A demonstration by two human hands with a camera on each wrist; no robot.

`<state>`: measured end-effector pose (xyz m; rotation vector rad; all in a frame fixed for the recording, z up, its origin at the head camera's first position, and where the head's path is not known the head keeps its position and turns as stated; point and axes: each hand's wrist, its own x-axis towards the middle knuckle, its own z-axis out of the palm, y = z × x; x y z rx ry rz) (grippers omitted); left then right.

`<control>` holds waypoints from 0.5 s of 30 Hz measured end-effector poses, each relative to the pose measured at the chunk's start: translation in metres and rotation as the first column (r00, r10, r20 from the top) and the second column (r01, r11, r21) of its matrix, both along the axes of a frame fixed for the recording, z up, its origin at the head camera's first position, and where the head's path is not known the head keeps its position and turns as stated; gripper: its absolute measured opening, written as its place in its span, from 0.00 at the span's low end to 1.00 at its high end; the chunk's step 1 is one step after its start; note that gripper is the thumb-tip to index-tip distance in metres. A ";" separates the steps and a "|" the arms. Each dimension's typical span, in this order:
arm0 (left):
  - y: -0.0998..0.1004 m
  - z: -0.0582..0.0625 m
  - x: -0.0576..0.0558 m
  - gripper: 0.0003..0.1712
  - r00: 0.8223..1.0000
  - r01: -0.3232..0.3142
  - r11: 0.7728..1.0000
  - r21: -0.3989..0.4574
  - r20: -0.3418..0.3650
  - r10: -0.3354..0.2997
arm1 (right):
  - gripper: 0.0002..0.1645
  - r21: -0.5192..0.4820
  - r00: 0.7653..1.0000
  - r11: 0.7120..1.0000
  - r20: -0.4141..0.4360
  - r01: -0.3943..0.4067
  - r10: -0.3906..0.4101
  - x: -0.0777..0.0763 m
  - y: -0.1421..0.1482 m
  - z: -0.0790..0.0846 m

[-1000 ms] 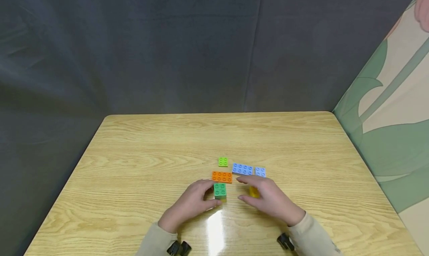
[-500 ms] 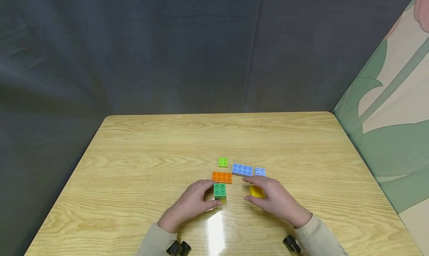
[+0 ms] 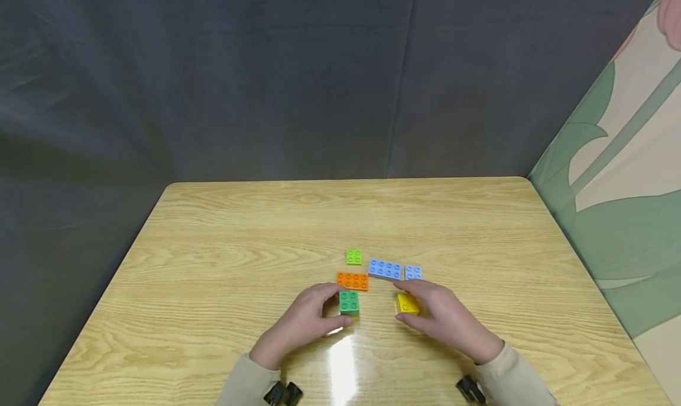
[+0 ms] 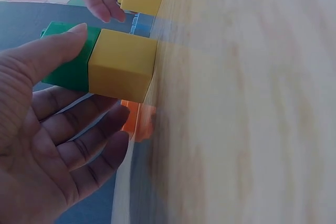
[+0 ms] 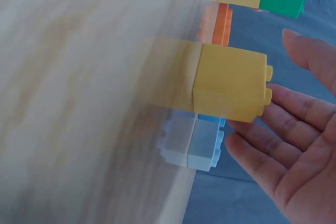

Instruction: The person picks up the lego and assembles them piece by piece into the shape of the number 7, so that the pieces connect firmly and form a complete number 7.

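A stack of a green brick (image 3: 349,302) on a yellow brick (image 4: 123,64) stands on the table. My left hand (image 3: 303,320) holds this stack from the left, thumb on the near side of the green brick and fingers behind. A second yellow brick (image 3: 407,303) sits alone to the right, with its studs up in the right wrist view. Around it is my right hand (image 3: 444,314), its thumb (image 5: 310,56) clear of the brick and its fingers relaxed on the far side. Whether those fingers touch the brick I cannot tell.
Behind the hands lie an orange brick (image 3: 352,281), a long blue brick (image 3: 385,269), a short blue brick (image 3: 412,272) and a small lime brick (image 3: 353,257). The wooden table (image 3: 239,229) ends at a dark curtain (image 3: 287,81) at the back.
My right hand has shifted right and slightly nearer, and more of the lone yellow brick shows. The left hand and the stack stay nearly where they were.
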<state>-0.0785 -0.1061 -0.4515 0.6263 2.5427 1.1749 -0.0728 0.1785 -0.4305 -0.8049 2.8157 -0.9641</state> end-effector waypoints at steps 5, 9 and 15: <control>-0.001 0.001 0.001 0.29 1.000 -0.008 1.000 -0.002 -0.011 0.008 | 0.31 0.020 1.000 1.000 0.012 0.004 -0.004 0.000 0.002 0.000; -0.001 0.003 0.002 0.31 1.000 -0.014 1.000 0.001 -0.015 0.014 | 0.31 0.029 1.000 1.000 0.014 0.007 -0.008 0.000 0.003 -0.001; -0.001 0.006 0.003 0.30 1.000 -0.009 1.000 0.024 -0.010 0.010 | 0.31 0.043 0.999 0.999 0.028 0.016 -0.017 0.001 0.006 -0.002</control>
